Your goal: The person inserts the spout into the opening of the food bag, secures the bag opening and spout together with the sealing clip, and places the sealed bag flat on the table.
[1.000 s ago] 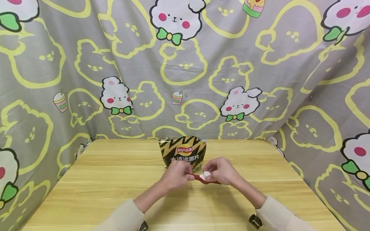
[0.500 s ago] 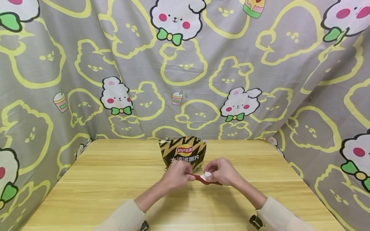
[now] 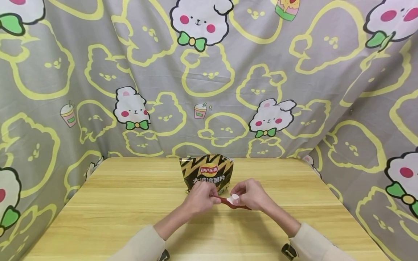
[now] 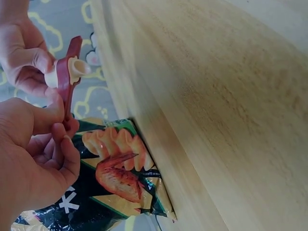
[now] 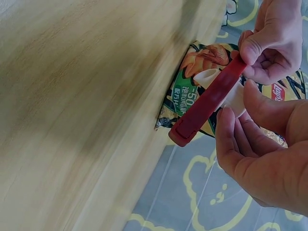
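A dark red bag clip (image 5: 204, 108) with a white pour spout (image 4: 78, 67) is held up above the table, in front of the chip bag. My left hand (image 3: 200, 197) pinches one end of the clip between thumb and fingers. At the other side, my right hand (image 3: 253, 195) grips the white cap (image 5: 234, 99) of the spout with thumb and fingertips. In the left wrist view the spout's open mouth points away from the right hand. A black and gold bag of Lay's chips (image 3: 209, 170) stands upright just behind both hands, its lower part partly hidden by them.
The wooden table (image 3: 130, 224) spreads out around the hands, with its far edge behind the chip bag. A grey patterned curtain (image 3: 156, 83) hangs behind and along both sides of it.
Hardly anything differs. Both hands keep their hold on the clip and cap, with only a very slight shift; the chip bag stays in place.
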Action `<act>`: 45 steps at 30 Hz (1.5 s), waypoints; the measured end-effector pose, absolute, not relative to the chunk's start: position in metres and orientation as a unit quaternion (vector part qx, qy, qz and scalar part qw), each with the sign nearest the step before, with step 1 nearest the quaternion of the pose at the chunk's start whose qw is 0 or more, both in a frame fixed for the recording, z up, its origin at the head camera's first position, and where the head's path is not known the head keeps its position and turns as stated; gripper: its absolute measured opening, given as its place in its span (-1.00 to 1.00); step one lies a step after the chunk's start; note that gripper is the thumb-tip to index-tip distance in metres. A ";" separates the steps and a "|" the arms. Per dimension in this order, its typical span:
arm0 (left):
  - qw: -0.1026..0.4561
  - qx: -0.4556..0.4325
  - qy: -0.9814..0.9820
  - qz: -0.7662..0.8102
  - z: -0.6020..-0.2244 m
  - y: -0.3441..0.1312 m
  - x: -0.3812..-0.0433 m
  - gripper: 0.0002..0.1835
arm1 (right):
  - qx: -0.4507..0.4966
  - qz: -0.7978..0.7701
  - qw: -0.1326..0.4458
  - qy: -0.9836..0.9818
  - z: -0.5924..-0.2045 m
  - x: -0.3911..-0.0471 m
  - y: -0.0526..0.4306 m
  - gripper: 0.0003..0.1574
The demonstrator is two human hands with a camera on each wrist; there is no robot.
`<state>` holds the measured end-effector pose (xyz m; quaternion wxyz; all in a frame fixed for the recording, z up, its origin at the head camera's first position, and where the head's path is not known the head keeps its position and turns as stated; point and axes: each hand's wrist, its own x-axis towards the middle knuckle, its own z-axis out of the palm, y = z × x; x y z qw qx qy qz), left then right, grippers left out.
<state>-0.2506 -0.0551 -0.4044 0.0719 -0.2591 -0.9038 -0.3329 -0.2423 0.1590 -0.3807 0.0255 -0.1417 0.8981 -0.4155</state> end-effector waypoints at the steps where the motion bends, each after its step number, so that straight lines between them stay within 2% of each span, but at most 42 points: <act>1: 0.071 -0.260 -0.903 -0.334 -0.405 -0.055 -0.251 -0.84 | -0.143 -0.414 0.024 0.899 -0.380 -0.242 0.159 -0.75; 16: 0.074 -0.281 -0.898 -0.330 -0.403 -0.058 -0.251 -0.91 | -0.159 -0.410 0.043 0.897 -0.385 -0.247 0.163 -0.78; 28: 0.083 -0.287 -0.903 -0.308 -0.404 -0.054 -0.248 -0.83 | -0.146 -0.412 0.040 0.899 -0.387 -0.247 0.165 -0.79; 35: 0.065 -0.284 -0.907 -0.303 -0.403 -0.054 -0.244 -0.80 | -0.150 -0.413 0.030 0.898 -0.392 -0.249 0.163 -0.79; 45: 0.048 -0.270 -0.906 -0.322 -0.406 -0.054 -0.243 -0.78 | -0.169 -0.412 0.054 0.894 -0.395 -0.248 0.165 -0.73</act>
